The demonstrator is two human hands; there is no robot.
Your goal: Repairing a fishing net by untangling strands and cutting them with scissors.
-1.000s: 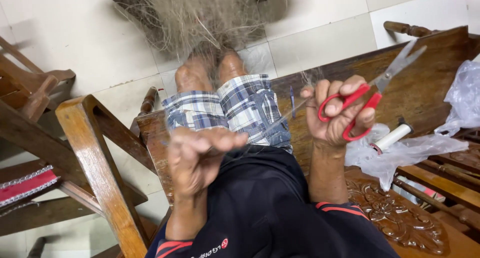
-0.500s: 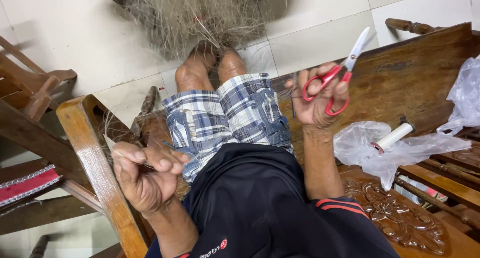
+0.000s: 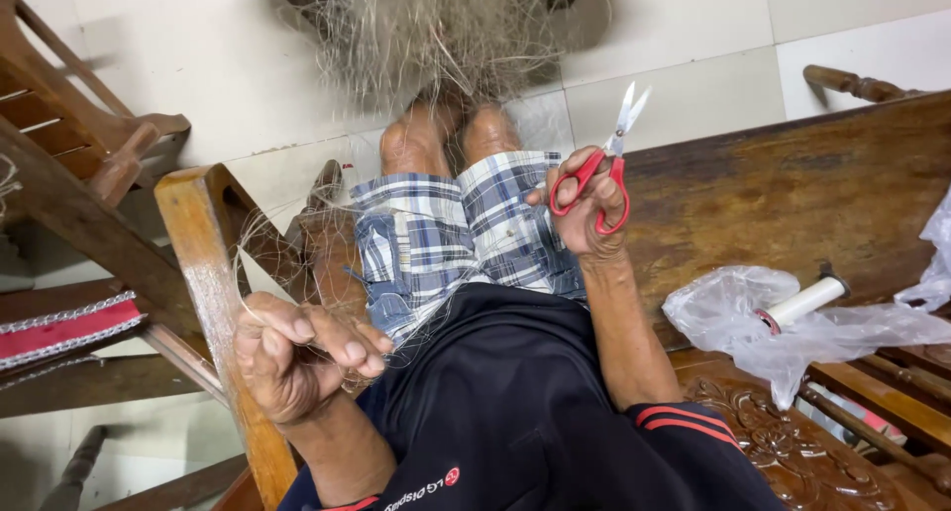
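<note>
Right hand (image 3: 589, 204) raised over the plaid shorts (image 3: 461, 239), fingers (image 3: 602, 189) curled through the red handles of the scissors (image 3: 606, 154), blades slightly parted, tips up. Left hand (image 3: 297, 357) low beside the wooden armrest (image 3: 203, 263), fingers closed, pinching thin clear line (image 3: 260, 273). Tangled net (image 3: 446, 26) bunched at the feet. White spool (image 3: 807, 300) on crumpled plastic bag (image 3: 733, 323), on the table (image 3: 792, 204), well apart from both hands.

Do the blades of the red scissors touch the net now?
Apart. The head view shows the red scissors in the right hand, blades pointing up over bare floor tile, below the net.
</note>
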